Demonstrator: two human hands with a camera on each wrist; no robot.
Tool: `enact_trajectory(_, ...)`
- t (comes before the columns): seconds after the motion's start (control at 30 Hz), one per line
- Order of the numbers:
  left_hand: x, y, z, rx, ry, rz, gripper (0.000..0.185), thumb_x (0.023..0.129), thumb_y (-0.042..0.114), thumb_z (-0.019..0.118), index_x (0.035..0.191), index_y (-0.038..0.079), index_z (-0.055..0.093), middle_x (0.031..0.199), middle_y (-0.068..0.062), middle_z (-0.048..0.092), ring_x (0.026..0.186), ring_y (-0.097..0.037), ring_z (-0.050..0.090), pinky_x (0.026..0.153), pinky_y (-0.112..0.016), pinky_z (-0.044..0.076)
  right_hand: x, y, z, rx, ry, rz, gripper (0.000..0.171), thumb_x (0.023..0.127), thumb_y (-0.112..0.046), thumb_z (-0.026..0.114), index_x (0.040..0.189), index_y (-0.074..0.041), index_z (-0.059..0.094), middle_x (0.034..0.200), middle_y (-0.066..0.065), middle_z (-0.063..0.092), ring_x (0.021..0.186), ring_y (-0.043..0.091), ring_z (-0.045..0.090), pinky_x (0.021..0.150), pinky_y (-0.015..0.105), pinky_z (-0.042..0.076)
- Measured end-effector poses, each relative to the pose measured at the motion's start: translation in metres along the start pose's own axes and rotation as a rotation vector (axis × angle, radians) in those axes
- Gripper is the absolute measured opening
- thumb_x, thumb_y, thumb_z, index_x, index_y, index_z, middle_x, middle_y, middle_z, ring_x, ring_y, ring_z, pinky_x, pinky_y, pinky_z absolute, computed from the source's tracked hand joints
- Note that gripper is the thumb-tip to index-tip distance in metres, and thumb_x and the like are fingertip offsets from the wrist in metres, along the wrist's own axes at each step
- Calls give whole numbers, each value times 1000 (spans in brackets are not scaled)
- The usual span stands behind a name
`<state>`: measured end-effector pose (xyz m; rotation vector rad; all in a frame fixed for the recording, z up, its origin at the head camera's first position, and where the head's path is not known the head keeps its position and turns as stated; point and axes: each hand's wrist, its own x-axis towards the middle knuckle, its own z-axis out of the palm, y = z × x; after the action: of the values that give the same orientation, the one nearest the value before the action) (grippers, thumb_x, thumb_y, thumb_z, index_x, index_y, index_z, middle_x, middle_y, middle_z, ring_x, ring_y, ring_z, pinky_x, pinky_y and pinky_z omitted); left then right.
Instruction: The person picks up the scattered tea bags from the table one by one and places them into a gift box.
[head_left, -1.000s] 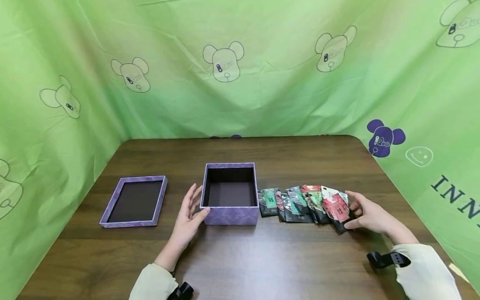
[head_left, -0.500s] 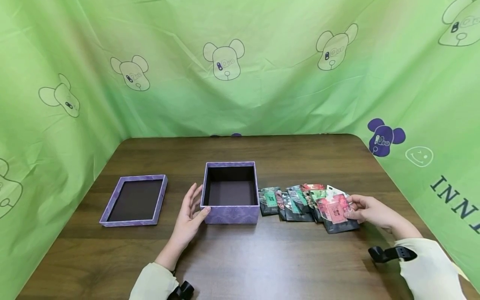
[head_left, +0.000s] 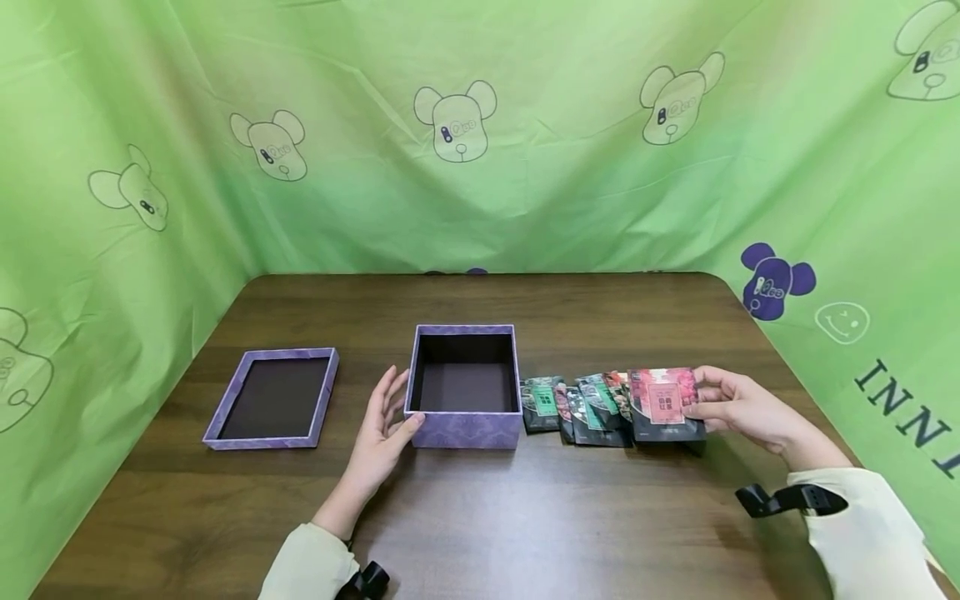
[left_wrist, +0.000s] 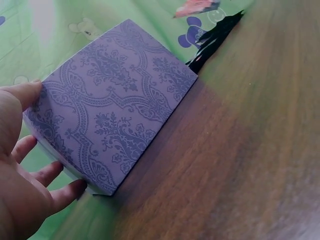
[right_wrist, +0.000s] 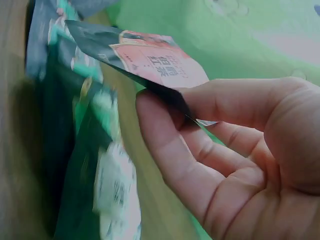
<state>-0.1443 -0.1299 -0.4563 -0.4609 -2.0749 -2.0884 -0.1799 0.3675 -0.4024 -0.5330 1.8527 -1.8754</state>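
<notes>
Head view shows the right hand (head_left: pixel 738 408) pinching a red-labelled sachet (head_left: pixel 663 403) by its edge, lifted just above the fanned row of sachets (head_left: pixel 577 406) right of the open purple box (head_left: pixel 465 386). Left hand (head_left: pixel 382 429) rests with relaxed fingers against the box's left wall, its lid (head_left: pixel 272 400) lying well to the left. Held only by one edge, the sachet could slip from the pinch and scatter the row.

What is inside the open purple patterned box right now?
The open purple patterned box shows only its dark lining: bare floor and inner walls, no packets. The front wall hides the nearest strip of floor. The left hand rests against its outside corner.
</notes>
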Motion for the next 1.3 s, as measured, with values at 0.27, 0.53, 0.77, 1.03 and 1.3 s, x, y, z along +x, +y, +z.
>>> enact_trajectory(0.27, 0, -2, 2, -1, 1, 5, 73, 93, -10, 58, 153, -6, 17, 155, -29, 29, 137, -49, 33, 101, -30, 42, 22, -20, 22, -73, 52, -17, 32, 91, 17, 53, 104, -12, 50, 92, 5, 74, 78, 12, 70, 63, 26, 57)
enact_trajectory(0.53, 0, -1, 2, 27, 3, 13, 73, 93, -10, 58, 153, -6, 17, 155, -28, 31, 135, -50, 35, 102, -41, 42, 54, -42, 48, -128, 90, 2, 32, 88, 17, 59, 104, -9, 49, 89, 7, 74, 75, 16, 70, 63, 28, 57)
enact_trajectory(0.77, 2, -1, 2, 24, 7, 20, 73, 93, -10, 58, 153, -6, 17, 155, -29, 30, 136, -49, 35, 102, -62, 35, 91, -55, 75, -109, 56, 37, 32, 86, 17, 61, 106, -3, 44, 88, 9, 74, 71, 16, 69, 61, 29, 57)
enact_trajectory(1.03, 1, -3, 2, 43, 8, 28, 71, 94, -8, 58, 152, -7, 16, 153, -31, 31, 134, -52, 36, 102, -57, 38, 129, -56, 103, -107, 51, 74, 36, 85, 18, 60, 111, 2, 41, 86, 10, 74, 67, 17, 70, 52, 23, 53)
enact_trajectory(1.3, 0, -2, 0, 42, 7, 13, 72, 94, -9, 58, 153, -5, 17, 155, -29, 30, 135, -49, 35, 103, -48, 40, 165, -46, 132, -75, 22, 119, 39, 85, 19, 60, 115, 3, 40, 85, 11, 73, 68, 16, 68, 61, 29, 57)
